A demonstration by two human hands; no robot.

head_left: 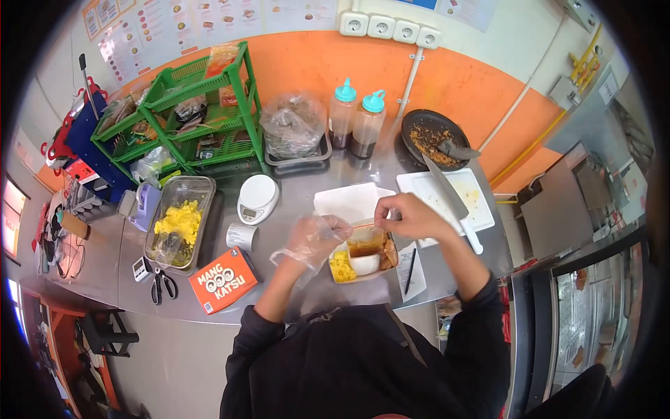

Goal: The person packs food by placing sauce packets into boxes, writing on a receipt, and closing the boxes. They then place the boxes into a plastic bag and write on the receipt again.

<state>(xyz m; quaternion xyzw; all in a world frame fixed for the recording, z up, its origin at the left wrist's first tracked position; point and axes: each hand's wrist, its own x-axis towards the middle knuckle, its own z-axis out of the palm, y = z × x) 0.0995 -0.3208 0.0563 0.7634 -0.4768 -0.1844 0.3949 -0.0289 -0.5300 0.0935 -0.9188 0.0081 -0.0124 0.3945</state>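
An open takeaway box (357,276) stands near the table's front edge, its white lid (347,198) raised at the back. Inside are yellow food (342,268) at the left, a bag of brown sauce (367,247) over a white cup (366,264), and browned food (389,255) at the right. My left hand (315,239), in a clear plastic glove, is closed at the top left of the sauce bag. My bare right hand (409,214) pinches at the bag's top right. The exact grip of both hands is small and partly hidden.
Right of the box lie a pen (410,271) on paper, and a white cutting board (476,202) with a knife (445,187). Leftward are a closed orange box (225,281), scissors (164,286), a scale (258,198) and a tray (198,241). Bottles (368,126) and a pan (434,138) stand behind.
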